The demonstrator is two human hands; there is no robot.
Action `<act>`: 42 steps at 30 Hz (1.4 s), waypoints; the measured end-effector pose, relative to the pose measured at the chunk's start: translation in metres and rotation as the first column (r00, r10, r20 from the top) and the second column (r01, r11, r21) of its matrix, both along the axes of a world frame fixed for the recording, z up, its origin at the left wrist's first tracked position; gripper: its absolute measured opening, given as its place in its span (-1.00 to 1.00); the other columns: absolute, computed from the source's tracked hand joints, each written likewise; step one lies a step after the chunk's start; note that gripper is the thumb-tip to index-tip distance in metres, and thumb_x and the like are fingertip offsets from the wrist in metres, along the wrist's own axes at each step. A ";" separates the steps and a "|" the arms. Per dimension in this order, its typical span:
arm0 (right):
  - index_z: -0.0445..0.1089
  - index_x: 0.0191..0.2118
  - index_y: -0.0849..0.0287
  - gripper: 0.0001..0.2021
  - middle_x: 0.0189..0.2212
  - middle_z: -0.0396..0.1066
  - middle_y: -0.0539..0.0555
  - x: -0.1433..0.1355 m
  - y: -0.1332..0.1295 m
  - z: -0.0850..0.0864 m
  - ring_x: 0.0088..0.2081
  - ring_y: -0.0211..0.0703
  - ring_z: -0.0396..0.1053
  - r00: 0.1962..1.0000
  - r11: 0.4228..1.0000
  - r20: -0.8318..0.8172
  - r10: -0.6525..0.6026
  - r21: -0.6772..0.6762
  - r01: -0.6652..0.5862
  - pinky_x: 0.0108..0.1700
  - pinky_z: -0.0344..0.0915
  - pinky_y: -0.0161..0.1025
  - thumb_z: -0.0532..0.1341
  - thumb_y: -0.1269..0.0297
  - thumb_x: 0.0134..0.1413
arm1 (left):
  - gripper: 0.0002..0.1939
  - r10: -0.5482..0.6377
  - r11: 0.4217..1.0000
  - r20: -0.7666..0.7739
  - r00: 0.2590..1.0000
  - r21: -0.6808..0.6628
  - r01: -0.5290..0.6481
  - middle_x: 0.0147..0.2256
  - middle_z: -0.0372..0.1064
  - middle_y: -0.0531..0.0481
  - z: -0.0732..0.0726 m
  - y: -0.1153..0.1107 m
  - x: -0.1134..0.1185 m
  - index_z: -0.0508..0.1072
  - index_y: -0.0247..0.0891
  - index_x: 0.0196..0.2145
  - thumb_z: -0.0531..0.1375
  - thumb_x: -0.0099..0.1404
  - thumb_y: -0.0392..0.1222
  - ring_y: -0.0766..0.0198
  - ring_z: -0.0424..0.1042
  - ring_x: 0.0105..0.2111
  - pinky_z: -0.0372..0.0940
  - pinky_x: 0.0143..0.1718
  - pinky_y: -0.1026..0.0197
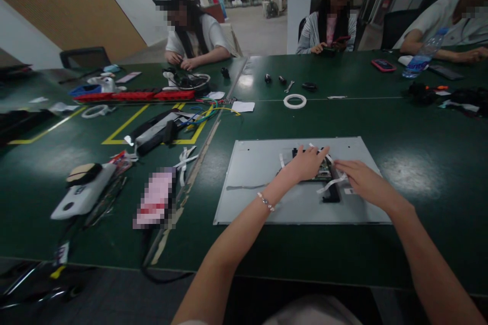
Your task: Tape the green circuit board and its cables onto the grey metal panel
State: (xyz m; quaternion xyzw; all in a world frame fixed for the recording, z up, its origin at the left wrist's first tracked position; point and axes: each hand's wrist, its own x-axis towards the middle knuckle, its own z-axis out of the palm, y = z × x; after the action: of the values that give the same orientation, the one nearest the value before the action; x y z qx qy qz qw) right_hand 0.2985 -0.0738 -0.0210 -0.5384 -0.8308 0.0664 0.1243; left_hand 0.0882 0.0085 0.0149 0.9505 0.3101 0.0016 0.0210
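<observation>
On a dark green table (305, 251), from the left, lie a white plastic device (84, 192) and a flat pink rectangular object (155, 195). Right of them rests a large, pale grey rectangular panel (247, 162). The person's left hand (309, 162), a beaded bracelet at its wrist, reaches over a green circuit board (325, 171) on the panel, fingers spread and bent. A curled white strip (336, 181) lies beside the board. The right hand (356, 175) has its fingers drawn together near the board's edge; whether they pinch anything cannot be told.
</observation>
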 end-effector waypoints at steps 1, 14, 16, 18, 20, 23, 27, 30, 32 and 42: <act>0.28 0.16 0.20 -0.53 0.18 0.23 0.11 -0.002 -0.001 -0.001 0.17 -0.02 0.18 1.000 1.000 0.028 0.009 0.006 -0.009 0.19 0.17 0.02 -0.04 0.41 0.15 | -0.46 0.019 1.000 0.017 1.000 -0.009 -0.019 0.10 0.26 -0.31 -0.001 0.000 0.001 -0.05 -0.35 0.26 -0.12 0.34 -0.39 0.07 0.25 0.12 0.02 0.16 -0.11; -0.24 0.39 0.04 -0.35 0.33 -0.11 0.01 -0.001 -0.038 -0.013 0.34 -0.01 -0.16 0.988 0.999 0.151 -0.014 0.051 0.006 0.27 -0.03 0.12 -0.08 0.00 0.26 | -0.61 0.067 0.997 0.089 0.994 -0.033 -0.064 0.15 0.26 -0.15 -0.013 0.011 -0.006 0.16 -0.26 0.17 -0.12 0.43 -0.17 0.15 0.22 0.15 0.05 0.17 -0.01; -0.25 0.39 0.04 -0.33 0.33 -0.09 0.02 0.001 -0.038 -0.013 0.33 -0.02 -0.14 0.989 0.999 0.146 -0.004 0.047 -0.003 0.28 -0.04 0.11 -0.06 -0.01 0.26 | -0.56 0.053 0.997 0.070 0.996 -0.058 -0.049 0.20 0.18 -0.14 -0.015 0.013 -0.008 0.11 -0.28 0.22 -0.13 0.44 -0.14 0.14 0.16 0.20 0.02 0.20 -0.02; -0.24 0.39 0.06 -0.32 0.32 -0.06 0.04 0.002 -0.037 -0.012 0.33 -0.01 -0.11 0.990 0.999 0.140 -0.002 0.037 -0.003 0.28 -0.02 0.09 -0.04 -0.02 0.24 | -0.53 0.042 0.996 0.049 0.998 -0.080 -0.038 0.23 0.13 -0.15 -0.016 0.014 -0.008 0.08 -0.31 0.24 -0.16 0.45 -0.13 0.13 0.11 0.23 0.00 0.22 -0.03; -0.20 0.39 0.06 -0.32 0.31 -0.03 0.06 0.003 -0.036 -0.012 0.32 0.00 -0.09 0.992 0.999 0.130 -0.002 0.032 -0.003 0.28 -0.02 0.09 -0.03 -0.03 0.23 | -0.51 0.035 0.995 0.026 0.999 -0.091 -0.032 0.26 0.07 -0.15 -0.016 0.015 -0.008 0.05 -0.33 0.26 -0.20 0.46 -0.12 0.13 0.07 0.25 -0.03 0.24 -0.03; -0.13 0.37 0.04 -0.36 0.31 -0.02 0.05 0.005 -0.036 -0.015 0.33 -0.01 -0.11 0.994 0.999 0.111 -0.002 0.040 -0.003 0.28 -0.04 0.10 -0.03 -0.01 0.24 | -0.49 0.039 0.996 -0.014 0.999 -0.079 -0.040 0.30 -0.03 -0.17 -0.016 0.013 -0.008 0.02 -0.34 0.28 -0.23 0.46 -0.12 0.11 0.02 0.27 -0.05 0.25 -0.03; -0.09 0.36 0.06 -0.39 0.30 -0.01 0.05 0.006 -0.036 -0.019 0.33 -0.03 -0.12 0.995 0.999 0.104 -0.004 0.049 -0.001 0.28 -0.05 0.11 -0.03 0.01 0.25 | -0.49 0.067 0.996 -0.030 0.997 -0.049 -0.069 0.31 -0.06 -0.20 -0.017 0.009 -0.006 0.01 -0.31 0.29 -0.23 0.45 -0.14 0.12 0.02 0.27 -0.06 0.25 -0.04; -0.03 0.34 0.09 -0.41 0.29 0.03 0.07 0.006 -0.037 -0.018 0.32 -0.02 -0.09 0.995 0.999 0.095 -0.002 0.054 -0.004 0.27 -0.03 0.11 -0.03 0.03 0.26 | -0.49 0.104 0.993 -0.027 0.994 -0.053 -0.105 0.31 -0.06 -0.19 -0.017 0.005 -0.004 0.01 -0.29 0.29 -0.24 0.44 -0.15 0.10 0.03 0.27 -0.09 0.25 -0.13; 0.02 0.32 0.11 -0.43 0.28 0.06 0.08 0.006 -0.037 -0.017 0.32 -0.01 -0.07 0.997 0.999 0.081 0.000 0.055 -0.004 0.26 -0.01 0.11 -0.03 0.05 0.25 | -0.48 0.118 0.991 -0.019 0.993 -0.064 -0.119 0.31 -0.08 -0.19 -0.017 0.004 -0.003 0.00 -0.28 0.29 -0.25 0.44 -0.15 0.07 0.03 0.27 -0.12 0.24 -0.23; 0.31 0.14 0.07 -0.57 0.20 0.20 0.06 0.008 -0.040 -0.017 0.26 -0.02 0.06 0.979 0.999 -0.202 -0.033 0.026 0.039 0.26 0.01 0.08 -0.03 0.07 0.26 | -0.45 0.160 0.973 -0.056 0.986 -0.158 -0.167 0.34 -0.17 0.00 -0.020 0.008 -0.002 -0.06 -0.14 0.32 -0.25 0.43 -0.03 -0.06 -0.13 0.31 -0.11 0.19 -0.38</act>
State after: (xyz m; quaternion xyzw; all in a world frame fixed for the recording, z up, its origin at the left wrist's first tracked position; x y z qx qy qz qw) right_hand 0.3067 -0.1134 -0.0381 -0.5419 -0.8051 0.1060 0.2167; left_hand 0.0861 0.0164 -0.0047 0.9167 0.3867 -0.0421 0.0915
